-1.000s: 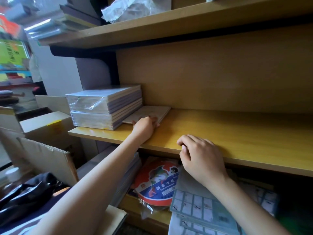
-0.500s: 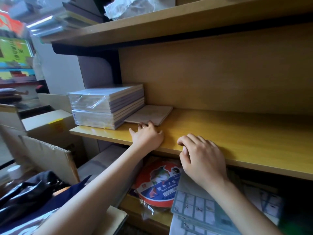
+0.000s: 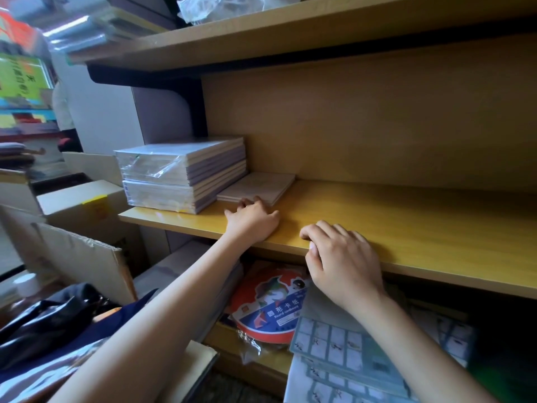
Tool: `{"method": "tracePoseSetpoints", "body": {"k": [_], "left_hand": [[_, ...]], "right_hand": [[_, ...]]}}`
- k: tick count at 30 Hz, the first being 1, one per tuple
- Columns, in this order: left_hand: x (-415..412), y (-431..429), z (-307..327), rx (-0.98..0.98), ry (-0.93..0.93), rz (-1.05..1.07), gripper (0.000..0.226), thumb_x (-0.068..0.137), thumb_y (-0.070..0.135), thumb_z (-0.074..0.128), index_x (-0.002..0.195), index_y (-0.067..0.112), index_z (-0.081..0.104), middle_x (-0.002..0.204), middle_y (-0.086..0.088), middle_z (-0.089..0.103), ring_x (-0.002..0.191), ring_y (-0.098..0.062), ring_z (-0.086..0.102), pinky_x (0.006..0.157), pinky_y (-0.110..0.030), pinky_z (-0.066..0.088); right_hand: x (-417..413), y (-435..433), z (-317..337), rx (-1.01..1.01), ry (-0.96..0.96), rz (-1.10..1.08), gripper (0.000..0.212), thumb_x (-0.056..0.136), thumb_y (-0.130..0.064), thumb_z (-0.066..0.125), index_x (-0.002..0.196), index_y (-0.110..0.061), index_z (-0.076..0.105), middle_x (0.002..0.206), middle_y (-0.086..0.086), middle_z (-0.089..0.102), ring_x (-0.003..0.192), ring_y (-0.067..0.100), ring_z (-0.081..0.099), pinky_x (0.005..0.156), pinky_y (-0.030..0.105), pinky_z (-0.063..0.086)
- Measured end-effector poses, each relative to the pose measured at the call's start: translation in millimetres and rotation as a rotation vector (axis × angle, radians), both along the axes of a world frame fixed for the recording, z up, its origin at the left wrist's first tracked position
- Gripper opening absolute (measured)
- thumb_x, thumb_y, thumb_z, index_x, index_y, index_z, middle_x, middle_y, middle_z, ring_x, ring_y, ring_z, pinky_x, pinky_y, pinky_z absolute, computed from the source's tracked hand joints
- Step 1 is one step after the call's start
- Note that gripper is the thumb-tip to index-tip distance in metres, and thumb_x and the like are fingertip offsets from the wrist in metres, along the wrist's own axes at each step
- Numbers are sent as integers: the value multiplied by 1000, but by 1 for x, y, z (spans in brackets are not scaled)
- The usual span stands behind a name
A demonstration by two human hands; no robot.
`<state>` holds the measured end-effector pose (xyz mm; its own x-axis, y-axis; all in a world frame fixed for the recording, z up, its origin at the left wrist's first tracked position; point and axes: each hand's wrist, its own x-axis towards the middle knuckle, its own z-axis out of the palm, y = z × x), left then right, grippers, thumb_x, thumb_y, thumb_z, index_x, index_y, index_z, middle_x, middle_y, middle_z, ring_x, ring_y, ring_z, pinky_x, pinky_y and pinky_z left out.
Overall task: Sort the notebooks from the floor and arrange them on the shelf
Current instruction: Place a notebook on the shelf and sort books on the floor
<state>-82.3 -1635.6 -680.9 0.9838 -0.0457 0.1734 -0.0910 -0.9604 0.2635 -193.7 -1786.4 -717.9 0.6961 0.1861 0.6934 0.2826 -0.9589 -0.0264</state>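
Head view: left hand (image 3: 252, 219), fingers released, touches notebook (image 3: 258, 184) edge; right hand (image 3: 343, 263) loosely curled on shelf (image 3: 421, 228) lip.

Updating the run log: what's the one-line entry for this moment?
left hand: flat on shelf, fingers at front edge of thin notebooks | right hand: rests on shelf edge, holding nothing | wrapped stack: left of thin notebooks
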Motion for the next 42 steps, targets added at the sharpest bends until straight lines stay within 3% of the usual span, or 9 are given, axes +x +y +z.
{"method": "tracePoseSetpoints", "body": {"k": [5, 10, 13, 18, 22, 26, 32, 36, 42], "left_hand": [[-53, -7, -13, -83, -246, -107, 54, 91, 35, 44, 138, 10, 34, 153, -17, 24, 143, -29, 14, 115, -52, 9], [-162, -9, -80, -22, -444, -478, 69, 81, 39, 38, 141, 7, 29, 148, -17, 28, 140, -32, 22, 114, -48, 15], [-223, 1, -129, 75, -146, -560, 73, 80, 42, 43, 142, 7, 24, 146, -15, 26, 137, -33, 25, 110, -43, 23], [-284, 40, -209, 177, 794, -361, 110, 61, 56, 57, 147, 9, 8, 152, -11, 10, 141, -27, 17, 111, -29, 24], [-299, 82, -242, 110, 774, -231, 113, 58, 64, 50, 145, 6, 10, 150, -13, 14, 140, -24, 18, 107, -23, 20], [-313, 102, -269, -65, 743, -100, 61, 67, 28, 80, 113, 16, 41, 109, -8, 51, 96, -20, 56, 77, -21, 44], [-335, 104, -274, -34, 643, -78, 102, 71, 38, 76, 146, 14, 10, 147, -13, 8, 138, -28, 13, 108, -24, 16], [-334, 99, -273, -49, 660, -78, 106, 71, 39, 75, 146, 15, 4, 147, -14, 10, 139, -31, 11, 113, -28, 17], [-321, 95, -270, -193, 698, 39, 104, 64, 25, 83, 143, 17, 17, 139, -13, 23, 133, -28, 24, 102, -25, 32]], "right_hand": [[-17, -11, 8, 38, 157, 180, 29, 91, -18, 45, 115, -25, 58, 115, -11, 60, 104, 10, 54, 88, 24, 36], [-95, -17, -50, 197, 75, 312, 20, 74, -5, 45, 86, -13, 60, 88, -2, 57, 86, 14, 50, 77, 23, 35], [-154, -22, -117, 304, 446, 354, 23, 73, 1, 50, 86, -15, 59, 87, -4, 55, 84, 11, 52, 73, 26, 41], [-225, -27, -201, 625, 1121, 139, 41, 80, 7, 46, 79, -33, 57, 81, -13, 60, 73, -3, 57, 75, 23, 47], [-251, -8, -233, 1140, 1523, -98, 21, 90, 3, 47, 98, -15, 54, 84, 6, 62, 50, -3, 57, 47, 13, 43], [-271, 11, -230, 1331, 1783, -84, 6, 93, -15, 54, 92, -20, 51, 90, 3, 59, 67, 10, 59, 58, 19, 46], [-274, 39, -233, 1248, 1893, 82, 11, 91, -11, 54, 98, -20, 54, 90, -1, 62, 72, 8, 58, 63, 16, 45], [-270, 47, -225, 1188, 1858, 147, 21, 69, -24, 58, 89, -19, 63, 79, -6, 65, 65, 6, 59, 56, 13, 41], [-275, 48, -226, 1206, 1749, 176, 56, 61, -24, 64, 115, -17, 50, 82, -2, 67, 70, 13, 62, 61, 19, 48]]}}
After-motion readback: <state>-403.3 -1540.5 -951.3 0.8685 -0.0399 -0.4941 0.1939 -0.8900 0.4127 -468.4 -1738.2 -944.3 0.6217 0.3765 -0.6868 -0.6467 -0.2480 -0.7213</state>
